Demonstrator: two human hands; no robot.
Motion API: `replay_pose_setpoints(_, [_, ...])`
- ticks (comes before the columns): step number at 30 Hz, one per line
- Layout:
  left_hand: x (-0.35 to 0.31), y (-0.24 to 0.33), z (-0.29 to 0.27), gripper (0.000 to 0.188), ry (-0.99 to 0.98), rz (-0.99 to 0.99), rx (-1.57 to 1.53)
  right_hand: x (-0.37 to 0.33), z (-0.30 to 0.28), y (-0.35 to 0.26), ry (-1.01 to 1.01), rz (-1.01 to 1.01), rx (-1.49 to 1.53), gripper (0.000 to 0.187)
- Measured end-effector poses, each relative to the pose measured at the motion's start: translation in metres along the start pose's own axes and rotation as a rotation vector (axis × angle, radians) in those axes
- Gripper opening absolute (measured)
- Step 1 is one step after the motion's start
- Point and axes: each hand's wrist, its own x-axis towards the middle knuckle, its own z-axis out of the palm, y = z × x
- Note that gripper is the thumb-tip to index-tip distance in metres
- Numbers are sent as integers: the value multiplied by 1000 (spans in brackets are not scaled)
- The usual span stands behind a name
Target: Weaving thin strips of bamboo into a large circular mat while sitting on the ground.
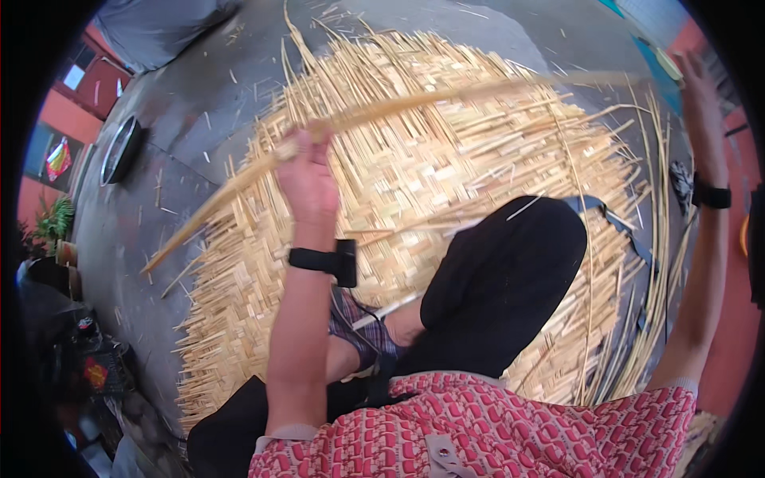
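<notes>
My left hand (308,179) is closed around a long flat reed strip (422,99) and holds it above the mat. One end of the strip slants down to the left; the other, blurred by motion, reaches far to the right. Over at the right rim my right hand (700,107) is raised near that far end, its fingers smeared but looking stretched out and apart. Under the strip lies a large woven reed mat (422,171), herringbone in pattern, with loose uneven ends around its edge. My bent knee in black trousers (510,271) rests over it.
Several long loose reeds (657,295) lie along the mat's right side, beside a blue strap (629,227). A dark round basin (121,151) leans at the left, near potted plants (54,219). A grey-covered bulk (163,28) stands at the back left. Reed scraps litter the concrete floor (179,119).
</notes>
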Motion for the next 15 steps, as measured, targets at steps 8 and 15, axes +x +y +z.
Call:
replay_pose_setpoints(8, [-33,-94,35,17,-711,-523,86,-74,51,-223,-1228,-365,1533,46])
replay_pose_setpoints(15, [127,-165,-36,26,-368,-623,1006,-144,82,-222,-1016,62,1107,43])
